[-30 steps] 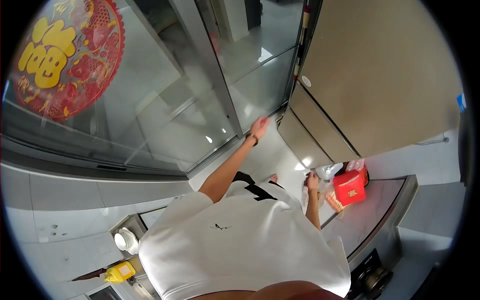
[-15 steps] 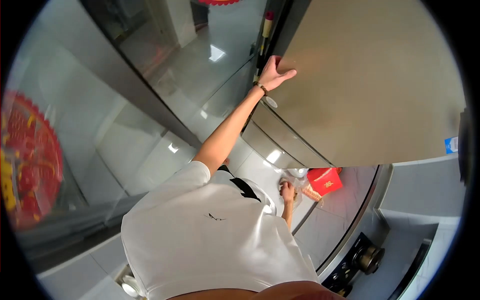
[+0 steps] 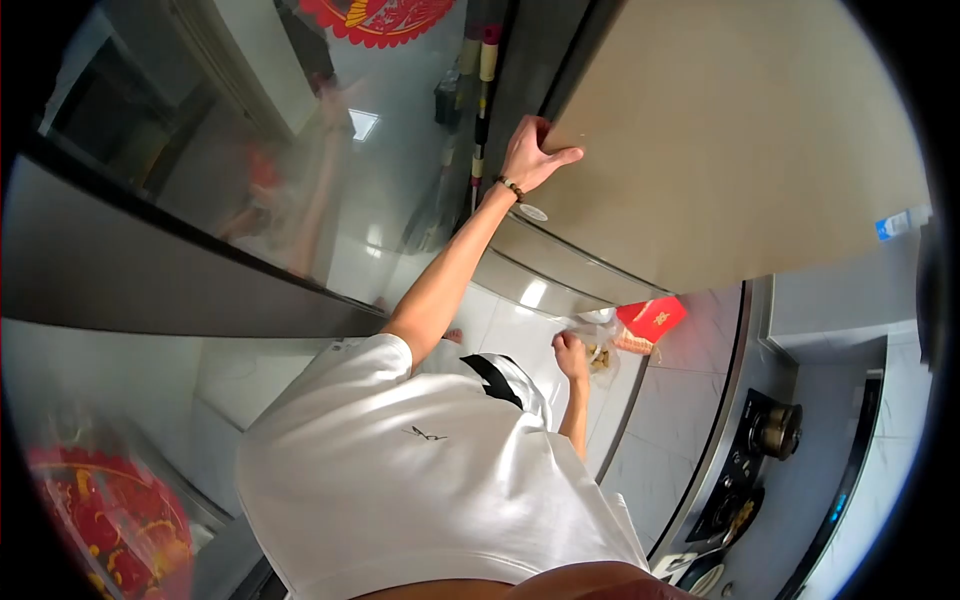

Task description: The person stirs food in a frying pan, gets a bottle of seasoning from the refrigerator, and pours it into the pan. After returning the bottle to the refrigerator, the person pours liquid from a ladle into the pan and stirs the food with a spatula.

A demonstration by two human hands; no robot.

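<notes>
My left hand (image 3: 540, 155) is hooked over the left edge of a tall beige refrigerator door (image 3: 720, 130), fingers behind the edge and thumb on the front. A beaded bracelet sits on that wrist. Lower down, my right hand (image 3: 571, 355) is closed on the top of a clear plastic bag (image 3: 601, 357) with brownish lumps inside; their kind is too small to tell. Just beyond the bag are a red box or bag (image 3: 652, 318) with gold print and a pale, pinkish package beside it.
A glass door (image 3: 300, 200) with red round decorations stands on my left. Poles (image 3: 482, 100) lean beside the refrigerator. On my right runs a counter edge (image 3: 715, 430) with a stove (image 3: 735, 480), a pot (image 3: 780, 432) and a pan with food.
My view has turned, so the surroundings have shifted. My left hand stays on the refrigerator door's edge. More of the plastic bag's contents shows beside my right hand.
</notes>
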